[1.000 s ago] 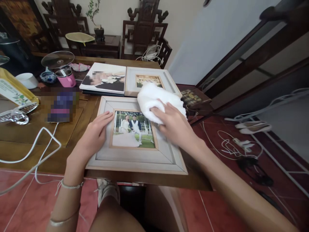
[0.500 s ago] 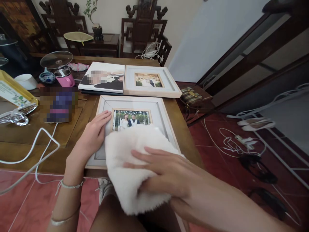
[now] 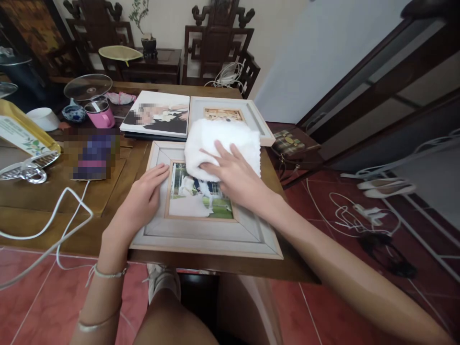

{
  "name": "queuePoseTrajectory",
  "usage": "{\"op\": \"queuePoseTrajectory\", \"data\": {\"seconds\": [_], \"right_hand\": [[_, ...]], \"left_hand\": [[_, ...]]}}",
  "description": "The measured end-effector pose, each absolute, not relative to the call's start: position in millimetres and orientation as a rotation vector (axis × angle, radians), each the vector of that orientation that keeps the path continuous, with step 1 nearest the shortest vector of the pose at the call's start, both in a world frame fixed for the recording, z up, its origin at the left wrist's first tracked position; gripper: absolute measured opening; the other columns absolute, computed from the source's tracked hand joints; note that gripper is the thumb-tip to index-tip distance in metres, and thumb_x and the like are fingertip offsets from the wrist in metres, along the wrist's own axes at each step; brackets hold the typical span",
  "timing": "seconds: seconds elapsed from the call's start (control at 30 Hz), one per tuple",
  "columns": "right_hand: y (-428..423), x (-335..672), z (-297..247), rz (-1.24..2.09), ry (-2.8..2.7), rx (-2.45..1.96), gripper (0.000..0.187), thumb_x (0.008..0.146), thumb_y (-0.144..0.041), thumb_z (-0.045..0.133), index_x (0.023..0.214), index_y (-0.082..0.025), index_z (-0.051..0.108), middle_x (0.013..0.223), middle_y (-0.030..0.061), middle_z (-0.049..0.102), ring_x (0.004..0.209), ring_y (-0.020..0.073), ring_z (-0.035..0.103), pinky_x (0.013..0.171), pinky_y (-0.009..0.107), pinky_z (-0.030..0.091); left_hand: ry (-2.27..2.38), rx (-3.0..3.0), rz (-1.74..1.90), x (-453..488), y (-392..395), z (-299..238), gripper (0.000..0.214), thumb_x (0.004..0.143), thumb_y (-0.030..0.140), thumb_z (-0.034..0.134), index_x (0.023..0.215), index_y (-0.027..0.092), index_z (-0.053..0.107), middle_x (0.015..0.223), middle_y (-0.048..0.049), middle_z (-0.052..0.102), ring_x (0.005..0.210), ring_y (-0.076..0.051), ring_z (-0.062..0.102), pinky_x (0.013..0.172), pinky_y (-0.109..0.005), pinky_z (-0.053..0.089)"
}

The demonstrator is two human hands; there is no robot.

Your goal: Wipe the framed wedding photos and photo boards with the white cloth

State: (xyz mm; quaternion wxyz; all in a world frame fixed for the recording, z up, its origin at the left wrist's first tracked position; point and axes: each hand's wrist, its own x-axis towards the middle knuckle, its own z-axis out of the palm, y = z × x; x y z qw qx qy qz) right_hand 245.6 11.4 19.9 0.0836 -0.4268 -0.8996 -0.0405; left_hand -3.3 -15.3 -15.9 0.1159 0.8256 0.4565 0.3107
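A picture frame (image 3: 201, 242) with a wide pale grey border lies flat at the table's front edge, holding a photo (image 3: 219, 206) of two people outdoors. My left hand (image 3: 139, 201) rests on its left side, fingers stretched out flat. At the frame's upper right, my right hand (image 3: 239, 179) presses down on a folded white fluffy towel (image 3: 223, 134) and holds it, fingers spread over the cloth. The towel hides the top of the photo and part of a second framed picture (image 3: 260, 120) behind. Left of that one lies a stack topped by a white-edged photo print (image 3: 167, 108).
On the wooden table (image 3: 118, 201), a phone (image 3: 94, 155) trails a white cable (image 3: 68, 235). Farther left are a pink mug (image 3: 100, 115), a white cup (image 3: 45, 119) and a silver hair clip (image 3: 30, 167). A plaid bag (image 3: 289, 143) sits beyond the right edge.
My right hand has pushed the towel away from me, from the frame's lower part to its far edge, uncovering the lower border and most of the photo. The left hand stays put.
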Motion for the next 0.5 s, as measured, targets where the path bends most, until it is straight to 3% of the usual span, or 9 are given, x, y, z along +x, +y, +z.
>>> {"op": "queuePoseTrajectory", "data": {"seconds": [0.17,0.33,0.5], "right_hand": [[-29,240,36,0.144,-2.851,-1.278,0.073,0.07,0.013,0.043,0.132,-0.02,0.063,0.155,0.0116,0.043,0.146,0.0404,0.028,0.113,0.067,0.029],[-90,252,55,0.58,-2.961,-0.955,0.063,0.072,0.0,0.054,0.128,-0.028,0.064,0.154,0.0055,0.046,0.143,0.0358,0.036,0.114,0.062,0.033],[-90,250,68,0.645,-2.888,-1.108,0.069,0.069,0.005,0.046,0.128,-0.027,0.064,0.149,0.0063,0.052,0.14,0.0329,0.042,0.111,0.059,0.039]], "left_hand": [[1.343,2.42,0.909,-4,-15,-16,0.045,0.097,0.016,0.035,0.132,0.005,0.061,0.141,-0.0179,0.058,0.137,-0.026,0.049,0.117,-0.05,0.038],[1.347,2.435,0.893,-5,-14,-16,0.045,0.096,0.016,0.035,0.132,0.008,0.061,0.141,-0.0161,0.058,0.137,-0.025,0.05,0.117,-0.05,0.038],[1.344,2.422,0.895,-5,-15,-16,0.045,0.096,0.017,0.036,0.132,0.009,0.061,0.141,-0.0161,0.058,0.137,-0.026,0.05,0.117,-0.05,0.038]]}}
